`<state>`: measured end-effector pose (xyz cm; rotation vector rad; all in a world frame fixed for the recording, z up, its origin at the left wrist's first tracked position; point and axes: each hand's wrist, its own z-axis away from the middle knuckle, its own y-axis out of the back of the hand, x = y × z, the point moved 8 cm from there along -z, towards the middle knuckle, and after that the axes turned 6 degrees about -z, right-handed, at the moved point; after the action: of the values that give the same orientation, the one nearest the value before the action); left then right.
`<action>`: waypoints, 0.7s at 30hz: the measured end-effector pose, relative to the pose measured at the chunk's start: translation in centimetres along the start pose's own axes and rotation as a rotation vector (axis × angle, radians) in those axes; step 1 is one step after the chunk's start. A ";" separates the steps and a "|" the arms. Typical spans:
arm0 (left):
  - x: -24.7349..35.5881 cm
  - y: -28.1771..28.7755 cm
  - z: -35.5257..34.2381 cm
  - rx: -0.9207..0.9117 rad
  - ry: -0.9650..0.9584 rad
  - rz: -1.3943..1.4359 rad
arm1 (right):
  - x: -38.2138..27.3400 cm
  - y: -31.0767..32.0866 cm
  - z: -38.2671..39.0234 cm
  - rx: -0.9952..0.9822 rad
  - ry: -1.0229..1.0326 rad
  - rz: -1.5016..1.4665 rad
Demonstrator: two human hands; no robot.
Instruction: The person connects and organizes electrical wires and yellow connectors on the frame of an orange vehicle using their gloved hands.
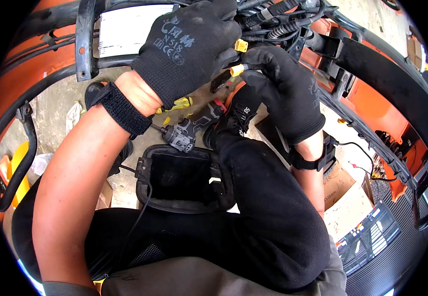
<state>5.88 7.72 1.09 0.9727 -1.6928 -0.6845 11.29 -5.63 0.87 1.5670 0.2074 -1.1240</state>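
Both my hands wear black work gloves and work close together at the top middle, under an orange vehicle frame. My left hand (pixel 187 47) grips a yellow plug connector (pixel 241 45) on a black cable. My right hand (pixel 283 86) pinches a second yellow connector (pixel 237 70) just below the first; the two connectors are apart, a short gap between them. Black ribbed cables (pixel 278 22) run off to the upper right from the hands. Below them a grey and black cordless power tool (pixel 191 129) lies on the ground by my knee.
A black plastic tray-like cover (pixel 147 170) rests against my legs. A black metal bracket (pixel 83 39) and orange body panels (pixel 371 96) surround the hands. Yellow scraps (pixel 179 104) lie on the concrete floor. Cardboard (pixel 339 182) and a dark grille panel (pixel 371 237) lie at lower right.
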 end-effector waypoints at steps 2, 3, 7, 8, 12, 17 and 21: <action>0.1 -0.1 -0.2 -0.007 0.004 0.003 | 0.3 0.3 0.1 0.005 -0.029 -0.064; 0.0 -0.1 -0.2 -0.013 0.013 -0.003 | 0.5 0.3 0.1 0.006 -0.041 -0.099; -0.5 -1.3 0.6 -0.059 0.004 -0.079 | 0.7 0.5 -0.1 0.021 -0.068 -0.242; -0.7 -1.6 0.7 -0.087 0.020 -0.087 | 0.9 0.5 0.0 0.032 -0.098 -0.307; -0.9 -1.7 1.3 0.042 -0.093 -0.256 | 1.1 0.9 0.3 0.035 -0.209 -0.445; -0.6 -1.2 0.6 -0.066 -0.002 -0.102 | 1.6 1.0 0.1 0.017 -0.179 -0.478; -0.8 -1.0 0.6 -0.034 -0.024 -0.056 | 1.2 0.8 -0.1 0.025 -0.184 -0.476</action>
<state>5.72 7.91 -0.31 0.9946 -1.6752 -0.7621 12.50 -6.35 0.46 1.4630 0.4601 -1.6362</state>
